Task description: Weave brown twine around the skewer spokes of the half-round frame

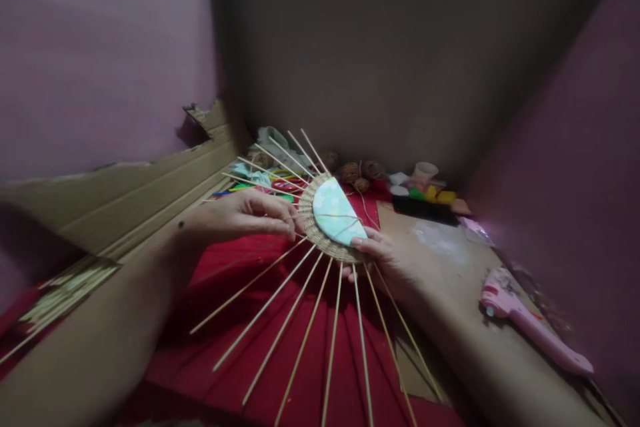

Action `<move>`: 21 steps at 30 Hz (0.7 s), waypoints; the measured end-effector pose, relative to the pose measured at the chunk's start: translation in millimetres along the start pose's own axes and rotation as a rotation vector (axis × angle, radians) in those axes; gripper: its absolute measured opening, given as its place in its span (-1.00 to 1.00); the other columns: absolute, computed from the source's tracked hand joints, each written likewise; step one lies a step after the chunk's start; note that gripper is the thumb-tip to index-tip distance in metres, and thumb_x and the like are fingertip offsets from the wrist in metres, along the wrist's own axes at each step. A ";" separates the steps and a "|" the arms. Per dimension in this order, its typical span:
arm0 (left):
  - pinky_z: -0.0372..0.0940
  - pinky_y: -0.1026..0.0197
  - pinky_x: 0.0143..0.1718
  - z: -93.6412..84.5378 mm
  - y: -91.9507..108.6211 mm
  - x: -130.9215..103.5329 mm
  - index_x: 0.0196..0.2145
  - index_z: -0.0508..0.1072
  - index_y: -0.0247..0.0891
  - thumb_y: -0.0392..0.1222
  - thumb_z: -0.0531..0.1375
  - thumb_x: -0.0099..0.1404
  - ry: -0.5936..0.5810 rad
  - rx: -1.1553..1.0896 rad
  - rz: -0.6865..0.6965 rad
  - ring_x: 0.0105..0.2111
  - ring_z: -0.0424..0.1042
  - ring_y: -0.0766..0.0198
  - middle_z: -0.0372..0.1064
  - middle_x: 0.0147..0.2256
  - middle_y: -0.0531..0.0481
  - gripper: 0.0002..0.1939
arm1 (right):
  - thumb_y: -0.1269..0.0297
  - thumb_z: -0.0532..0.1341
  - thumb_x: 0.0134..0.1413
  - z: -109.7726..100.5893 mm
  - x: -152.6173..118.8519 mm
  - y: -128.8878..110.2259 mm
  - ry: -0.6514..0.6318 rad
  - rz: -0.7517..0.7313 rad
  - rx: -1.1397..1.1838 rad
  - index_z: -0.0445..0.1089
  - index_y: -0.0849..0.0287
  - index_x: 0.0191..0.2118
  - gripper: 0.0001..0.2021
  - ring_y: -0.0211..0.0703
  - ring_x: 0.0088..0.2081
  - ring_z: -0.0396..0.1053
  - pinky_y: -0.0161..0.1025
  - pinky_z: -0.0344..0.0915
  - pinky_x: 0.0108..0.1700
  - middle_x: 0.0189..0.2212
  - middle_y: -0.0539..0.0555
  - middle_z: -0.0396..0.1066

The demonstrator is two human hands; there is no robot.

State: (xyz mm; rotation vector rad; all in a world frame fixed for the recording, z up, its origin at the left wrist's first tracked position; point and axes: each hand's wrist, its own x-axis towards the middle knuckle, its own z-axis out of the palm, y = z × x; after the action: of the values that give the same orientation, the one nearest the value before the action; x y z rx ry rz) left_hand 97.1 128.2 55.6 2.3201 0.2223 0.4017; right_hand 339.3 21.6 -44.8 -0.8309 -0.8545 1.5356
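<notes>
A half-round weaving has a pale blue-green half disc (336, 212) at its core and rows of woven twine (311, 225) along the curved edge. Thin wooden sticks (299, 320) fan outward from it. My right hand (375, 250) grips the half disc near its lower right corner, thumb on top and fingers underneath. At the left of the woven rim, my left hand (265, 213) is closed, its fingertips pinching the twine between sticks. A loose strand crosses the face of the half disc.
Red cloth (230, 300) lies beneath. Balls of twine (351, 172), a plastic cup (425, 172) and coloured pieces sit at the back. A pink glue gun (530, 323) rests on cardboard (420, 240) at right. More sticks (67, 297) and a cardboard panel (115, 197) are at left.
</notes>
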 end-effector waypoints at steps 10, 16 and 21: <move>0.32 0.23 -0.05 2.2 -2.5 -8.9 -0.22 0.54 -0.23 -0.25 0.12 0.34 0.078 0.239 0.089 -0.15 0.44 0.29 0.47 -0.16 -0.10 -0.81 | 0.32 0.31 -0.08 6.6 -1.1 -6.7 0.028 -0.106 0.050 0.28 0.21 -0.13 -0.65 -0.25 -0.57 0.43 -0.32 0.41 -0.57 -0.34 0.09 0.50; 0.34 0.25 -0.10 5.1 0.6 -8.5 -0.25 0.55 -0.22 -0.26 0.12 0.34 0.116 0.224 0.103 -0.18 0.46 0.30 0.49 -0.19 -0.08 -0.81 | 0.31 0.29 -0.09 8.7 -3.0 -9.2 0.013 -0.107 0.053 0.30 0.19 -0.13 -0.66 -0.28 -0.61 0.38 -0.33 0.35 -0.62 -0.30 0.10 0.50; 0.38 0.26 -0.15 6.9 4.7 -5.5 -0.26 0.55 -0.24 -0.27 0.13 0.32 0.118 0.177 0.091 -0.22 0.48 0.29 0.52 -0.23 -0.10 -0.82 | 0.44 0.24 -0.25 15.4 -9.8 -14.1 0.039 -0.057 0.054 0.36 0.23 -0.21 -0.66 -0.23 -0.54 0.39 -0.29 0.37 -0.55 -0.33 0.10 0.50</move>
State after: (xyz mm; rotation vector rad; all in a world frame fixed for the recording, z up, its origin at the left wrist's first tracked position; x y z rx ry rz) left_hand 94.6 118.8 53.1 2.4886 0.2176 0.5866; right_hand 333.8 12.1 -24.5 -0.7882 -0.7984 1.4819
